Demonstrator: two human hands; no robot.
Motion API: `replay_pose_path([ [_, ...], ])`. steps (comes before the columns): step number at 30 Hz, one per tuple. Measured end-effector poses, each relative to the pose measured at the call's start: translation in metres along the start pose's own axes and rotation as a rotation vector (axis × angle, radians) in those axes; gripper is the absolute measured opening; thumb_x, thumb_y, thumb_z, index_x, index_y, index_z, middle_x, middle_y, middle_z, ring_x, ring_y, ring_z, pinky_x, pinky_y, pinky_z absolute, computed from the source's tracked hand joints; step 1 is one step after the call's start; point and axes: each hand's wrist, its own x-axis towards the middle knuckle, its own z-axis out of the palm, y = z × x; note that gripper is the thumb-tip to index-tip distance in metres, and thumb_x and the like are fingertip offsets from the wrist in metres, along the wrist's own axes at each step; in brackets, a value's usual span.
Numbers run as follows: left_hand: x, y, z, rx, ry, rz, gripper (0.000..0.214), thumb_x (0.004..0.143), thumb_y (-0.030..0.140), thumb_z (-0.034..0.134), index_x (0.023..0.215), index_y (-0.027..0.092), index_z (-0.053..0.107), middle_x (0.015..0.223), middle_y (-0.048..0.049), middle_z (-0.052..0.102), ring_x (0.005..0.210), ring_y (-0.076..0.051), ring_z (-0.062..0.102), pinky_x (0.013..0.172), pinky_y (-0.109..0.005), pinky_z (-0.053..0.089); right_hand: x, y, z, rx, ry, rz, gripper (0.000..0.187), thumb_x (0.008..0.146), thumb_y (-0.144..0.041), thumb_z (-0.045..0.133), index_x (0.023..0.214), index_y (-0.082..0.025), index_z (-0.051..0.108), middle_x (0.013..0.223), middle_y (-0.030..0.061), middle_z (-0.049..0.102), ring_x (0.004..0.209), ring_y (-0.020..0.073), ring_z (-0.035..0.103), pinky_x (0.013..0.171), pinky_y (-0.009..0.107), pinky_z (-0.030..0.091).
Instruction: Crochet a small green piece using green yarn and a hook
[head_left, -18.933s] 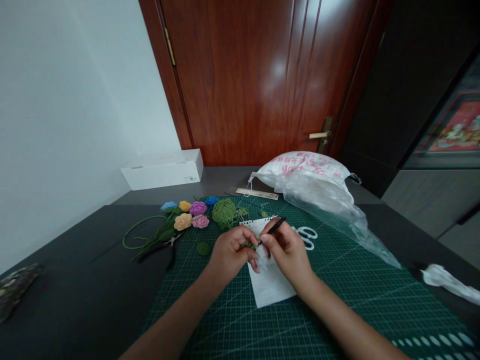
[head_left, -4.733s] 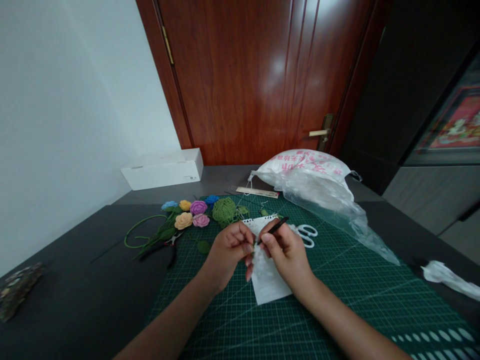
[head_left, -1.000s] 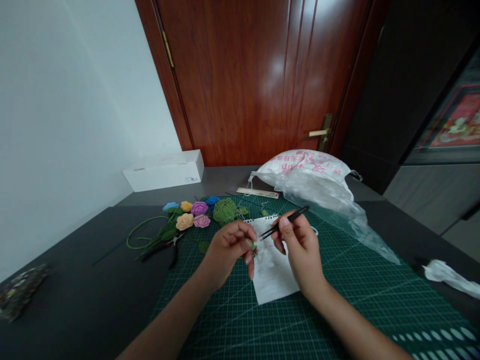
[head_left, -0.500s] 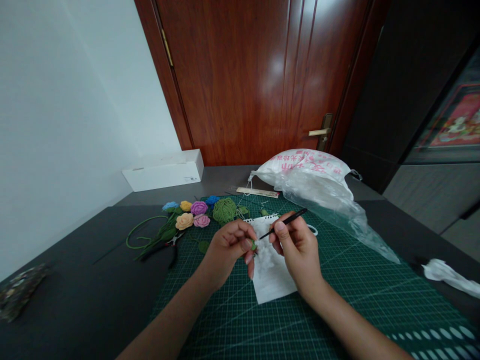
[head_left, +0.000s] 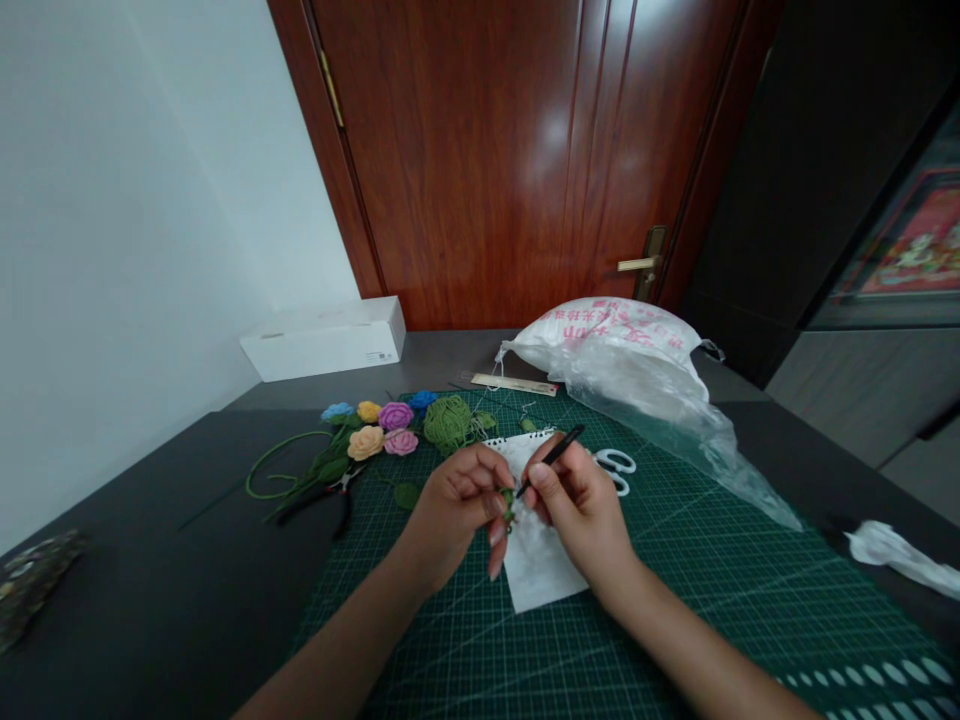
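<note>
My left hand [head_left: 457,510] pinches a small green knitted piece [head_left: 508,497] between thumb and fingers, partly hidden by the fingertips. In my right hand [head_left: 574,510] is a slim black crochet hook [head_left: 562,446], gripped like a pen, its tip at the green piece. Both hands are above a white spiral-edged sheet of paper [head_left: 536,575]. White-handled scissors [head_left: 616,465] lie just beyond my right hand, their blades hidden. Behind my left hand sits a ball of green yarn [head_left: 448,424].
Several yarn flowers [head_left: 395,416] with green stems lie at the left by black-handled pliers [head_left: 341,500]. A green cutting mat [head_left: 690,560] covers the table's middle. Behind are a ruler [head_left: 514,384], a white box [head_left: 322,345] and a plastic bag [head_left: 622,345].
My right hand has moved left and slightly down, bringing the hook's tip to the green piece and steepening the hook. More of the scissors' handles shows. My left hand stays nearly in place.
</note>
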Motion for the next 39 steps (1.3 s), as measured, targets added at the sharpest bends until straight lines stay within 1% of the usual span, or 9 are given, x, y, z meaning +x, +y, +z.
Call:
replay_pose_path([
  [3, 0.0, 0.0, 0.001, 0.0, 0.02, -0.013, 0.019, 0.08, 0.021, 0.08, 0.086, 0.016, 0.063, 0.068, 0.0009, 0.067, 0.04, -0.007, 0.051, 0.03, -0.017, 0.049, -0.001, -0.001, -0.002, -0.146, -0.016, -0.167, 0.027, 0.098, -0.037, 0.058, 0.075, -0.023, 0.061, 0.063, 0.0005, 0.067, 0.055, 0.0154, 0.059, 0.055, 0.027, 0.046],
  [6, 0.002, 0.001, 0.002, 0.008, 0.049, -0.007, 0.02, 0.081, 0.023, 0.08, 0.086, 0.016, 0.063, 0.063, 0.0034, 0.061, 0.042, -0.007, 0.049, 0.031, -0.017, 0.049, -0.001, -0.001, -0.003, -0.152, -0.007, -0.198, 0.022, 0.095, -0.035, 0.062, 0.076, -0.023, 0.064, 0.07, 0.0022, 0.07, 0.063, 0.0178, 0.064, 0.063, 0.03, 0.05],
  [11, 0.006, 0.005, 0.001, 0.03, 0.111, 0.04, 0.027, 0.081, 0.031, 0.084, 0.086, 0.016, 0.062, 0.058, 0.0071, 0.051, 0.042, -0.006, 0.044, 0.033, -0.017, 0.049, 0.001, 0.0, -0.009, -0.118, 0.125, -0.144, 0.014, 0.101, -0.033, 0.055, 0.094, -0.023, 0.062, 0.069, -0.0005, 0.067, 0.053, 0.0138, 0.058, 0.051, 0.025, 0.046],
  [14, 0.007, 0.006, 0.001, 0.033, 0.142, 0.056, 0.029, 0.079, 0.033, 0.085, 0.086, 0.015, 0.063, 0.061, 0.0068, 0.052, 0.044, -0.006, 0.044, 0.033, -0.017, 0.048, 0.002, 0.001, -0.011, -0.055, 0.209, -0.095, 0.016, 0.101, -0.037, 0.057, 0.095, -0.023, 0.061, 0.069, -0.0007, 0.067, 0.052, 0.013, 0.058, 0.048, 0.024, 0.045],
  [18, 0.006, 0.007, 0.002, 0.038, 0.15, 0.052, 0.029, 0.08, 0.033, 0.085, 0.084, 0.015, 0.063, 0.061, 0.0066, 0.052, 0.044, -0.007, 0.045, 0.033, -0.018, 0.048, 0.001, 0.003, -0.01, -0.019, 0.182, -0.084, 0.018, 0.101, -0.039, 0.057, 0.093, -0.023, 0.061, 0.066, -0.0018, 0.065, 0.049, 0.0124, 0.057, 0.045, 0.023, 0.044],
  [22, 0.005, 0.006, 0.005, 0.039, 0.147, 0.036, 0.028, 0.08, 0.031, 0.085, 0.084, 0.015, 0.062, 0.061, 0.0068, 0.051, 0.044, -0.007, 0.047, 0.033, -0.019, 0.049, -0.002, 0.003, -0.007, -0.086, 0.149, -0.119, 0.014, 0.1, -0.036, 0.058, 0.096, -0.024, 0.063, 0.07, -0.0009, 0.067, 0.052, 0.0132, 0.059, 0.048, 0.024, 0.046],
  [28, 0.005, 0.006, 0.008, 0.039, 0.139, 0.024, 0.027, 0.078, 0.029, 0.085, 0.083, 0.015, 0.062, 0.062, 0.0062, 0.053, 0.044, -0.007, 0.048, 0.033, -0.019, 0.049, -0.003, -0.001, -0.006, -0.234, 0.2, -0.224, 0.012, 0.099, -0.028, 0.058, 0.089, -0.023, 0.062, 0.067, -0.0018, 0.066, 0.049, 0.0121, 0.057, 0.048, 0.024, 0.045],
  [33, 0.005, 0.006, 0.007, 0.035, 0.142, 0.029, 0.028, 0.078, 0.029, 0.086, 0.083, 0.015, 0.062, 0.063, 0.0061, 0.053, 0.044, -0.007, 0.048, 0.032, -0.019, 0.049, -0.002, 0.0, -0.006, -0.171, 0.214, -0.124, 0.017, 0.099, -0.034, 0.059, 0.085, -0.023, 0.061, 0.065, -0.001, 0.068, 0.048, 0.0118, 0.055, 0.047, 0.024, 0.043],
  [39, 0.005, 0.005, 0.007, 0.027, 0.132, 0.024, 0.027, 0.078, 0.028, 0.085, 0.083, 0.015, 0.062, 0.06, 0.0062, 0.053, 0.043, -0.007, 0.047, 0.032, -0.019, 0.049, 0.004, 0.003, -0.003, 0.176, 0.171, 0.157, 0.032, 0.092, -0.051, 0.066, 0.083, -0.022, 0.057, 0.057, -0.0047, 0.063, 0.041, 0.0085, 0.048, 0.041, 0.02, 0.034],
])
